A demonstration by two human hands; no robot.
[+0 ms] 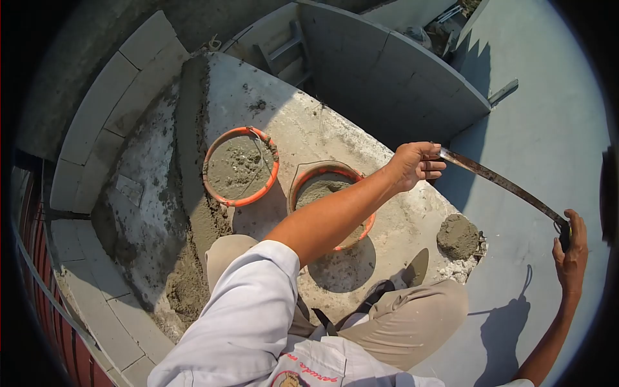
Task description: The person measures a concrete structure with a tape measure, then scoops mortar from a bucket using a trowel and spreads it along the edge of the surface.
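Note:
A tape measure is stretched between my two hands at the right. My left hand [417, 167] reaches across above the mortar bucket and pinches one end of its brown-stained metal blade [500, 184]. The other end runs to my right hand [571, 255], whose fingers close around a small dark case [565, 236], partly hidden by them. The blade slants down to the right in front of the grey wall [548, 129]. Under my left forearm stands an orange-rimmed bucket [325, 184] of wet mortar, partly covered by the arm.
Another orange-rimmed bucket [241, 166] holds mortar, its wire handle across the top. A mortar heap [458, 237] sits by the slab's right edge. Low pale block walls [109, 97] curve along the left. Behind the slab edge, a dark recess [367, 97] drops away.

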